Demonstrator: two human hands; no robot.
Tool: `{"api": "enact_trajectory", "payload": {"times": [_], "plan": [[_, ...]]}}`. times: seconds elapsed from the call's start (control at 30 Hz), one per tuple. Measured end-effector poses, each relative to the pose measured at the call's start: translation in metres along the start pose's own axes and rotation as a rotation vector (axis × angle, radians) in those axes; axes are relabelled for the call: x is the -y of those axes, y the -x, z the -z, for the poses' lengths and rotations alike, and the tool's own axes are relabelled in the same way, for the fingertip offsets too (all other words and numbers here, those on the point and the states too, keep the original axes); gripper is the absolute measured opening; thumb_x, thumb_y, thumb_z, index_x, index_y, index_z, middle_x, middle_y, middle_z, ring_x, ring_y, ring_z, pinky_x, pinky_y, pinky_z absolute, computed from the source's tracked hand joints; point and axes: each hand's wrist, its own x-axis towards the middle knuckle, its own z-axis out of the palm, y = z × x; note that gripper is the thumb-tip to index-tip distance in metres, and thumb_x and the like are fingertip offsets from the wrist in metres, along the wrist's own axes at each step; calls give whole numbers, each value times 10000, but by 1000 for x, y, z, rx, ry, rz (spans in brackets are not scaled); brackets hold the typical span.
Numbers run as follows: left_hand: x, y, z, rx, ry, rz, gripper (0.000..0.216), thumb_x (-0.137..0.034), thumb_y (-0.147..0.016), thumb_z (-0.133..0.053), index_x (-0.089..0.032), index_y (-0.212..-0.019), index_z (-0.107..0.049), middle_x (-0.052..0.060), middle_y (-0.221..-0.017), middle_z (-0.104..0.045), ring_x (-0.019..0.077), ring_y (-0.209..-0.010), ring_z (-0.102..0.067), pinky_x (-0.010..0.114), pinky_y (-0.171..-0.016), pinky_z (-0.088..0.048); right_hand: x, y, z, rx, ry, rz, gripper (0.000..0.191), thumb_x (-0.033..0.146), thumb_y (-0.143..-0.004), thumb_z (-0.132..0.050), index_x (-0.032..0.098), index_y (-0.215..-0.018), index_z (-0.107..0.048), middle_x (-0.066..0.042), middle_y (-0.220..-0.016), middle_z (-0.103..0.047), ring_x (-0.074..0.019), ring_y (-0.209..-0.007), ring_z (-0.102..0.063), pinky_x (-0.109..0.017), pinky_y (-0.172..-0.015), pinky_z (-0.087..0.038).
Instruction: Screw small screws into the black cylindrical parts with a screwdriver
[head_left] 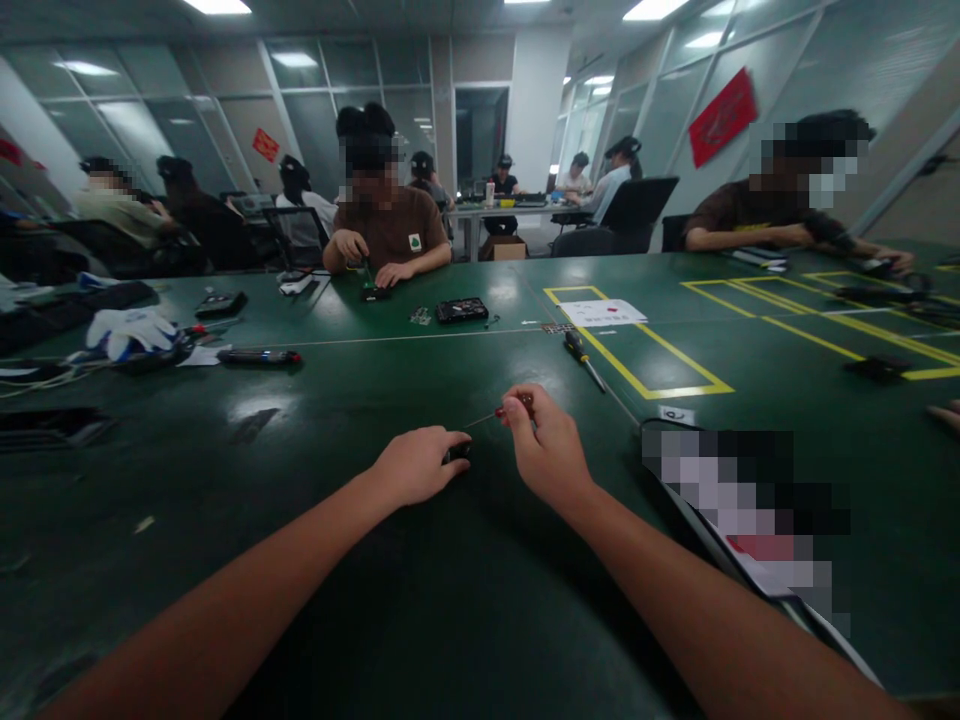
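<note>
My left hand [417,462] lies curled over a small black part [459,452] on the green table [375,580], its fingers closed on it. Just to the right, my right hand [544,440] pinches a small red-handled screwdriver [517,404]. The screwdriver's thin shaft points left toward the black part. Both hands sit close together near the table's middle.
A yellow-and-black screwdriver [577,348] lies beside a yellow taped rectangle [679,388] holding a white sheet [602,312]. A blurred flat object [739,510] lies right of my right arm. White gloves [129,328] and tools lie far left. A person opposite works at a black device [461,309].
</note>
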Motion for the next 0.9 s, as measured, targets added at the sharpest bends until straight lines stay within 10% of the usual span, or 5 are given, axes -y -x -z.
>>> {"api": "enact_trajectory", "payload": {"times": [0.57,0.9], "plan": [[24,10,1,-84,37,62,160,-311,-926,-563,-209,-1034,-621,59,-960,-693,232,-825,-649,332,-667,-453,-2,1,-2,3,-40,-19,213,372,-1044,-461,224,-988,-604,-27,-824,-715,-198,-769,-692,-313,-714,-468],[79,40,24,-188,173,198,393,-399,-953,-467,-187,-1197,-690,94,-1214,-708,269,-1106,-652,401,-973,-482,-2,2,-2,22,-31,-26,216,375,-1044,-461,230,-984,-609,-26,-810,-719,-201,-758,-693,-312,-695,-464]]}}
